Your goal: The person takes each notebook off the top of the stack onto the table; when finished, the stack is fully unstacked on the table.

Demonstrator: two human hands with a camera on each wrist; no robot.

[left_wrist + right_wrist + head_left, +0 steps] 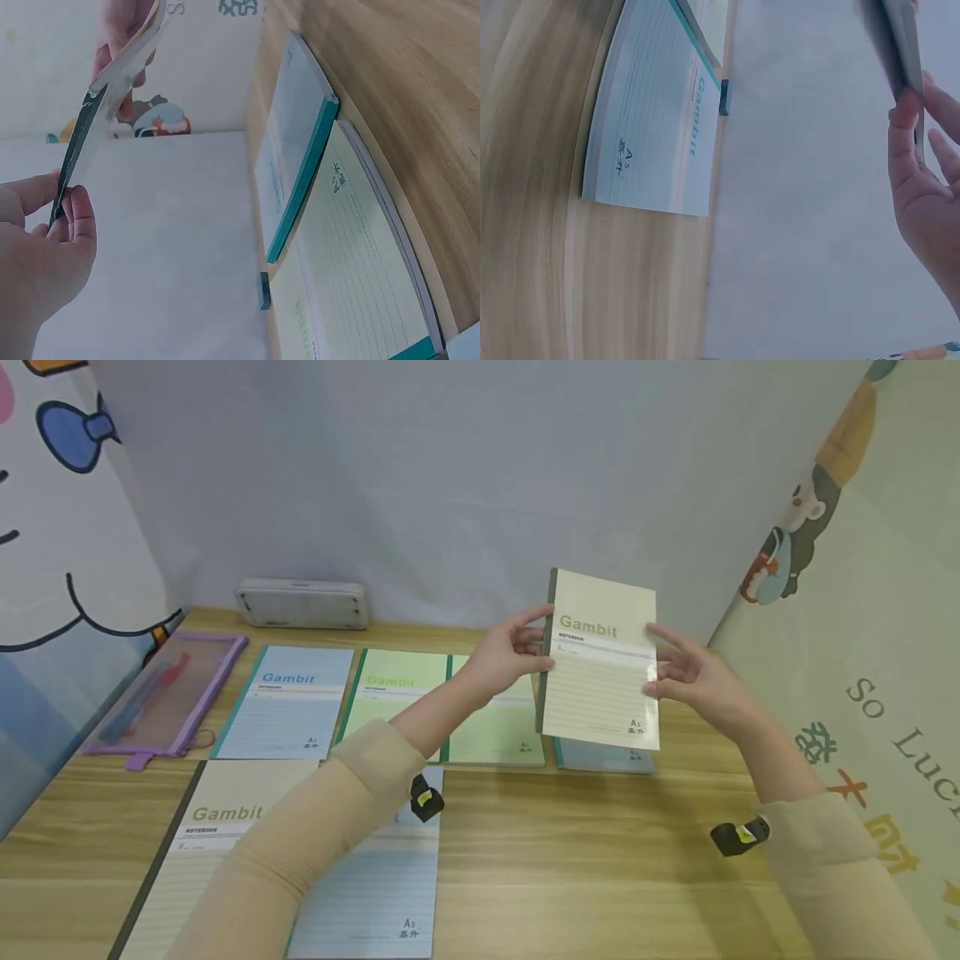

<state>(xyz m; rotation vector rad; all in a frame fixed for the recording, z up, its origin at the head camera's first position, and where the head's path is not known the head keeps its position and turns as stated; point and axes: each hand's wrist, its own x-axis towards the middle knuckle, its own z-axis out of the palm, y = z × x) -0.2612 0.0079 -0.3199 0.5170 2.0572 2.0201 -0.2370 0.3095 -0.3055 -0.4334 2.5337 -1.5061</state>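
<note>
A cream notebook with a dark spine is held up off the table, its cover facing the head camera. My left hand pinches it by the spine edge, and my right hand grips the opposite edge between thumb and fingers. Beneath it lies a blue notebook, mostly hidden in the head view; the right wrist view shows its cover. Left of that are two green notebooks, one nearer the raised one and another partly behind my left forearm.
Further left lies a blue notebook, then a purple-edged mesh pouch with pens inside. A white case stands against the back wall. In front, a cream notebook and a blue notebook lie partly under my left arm.
</note>
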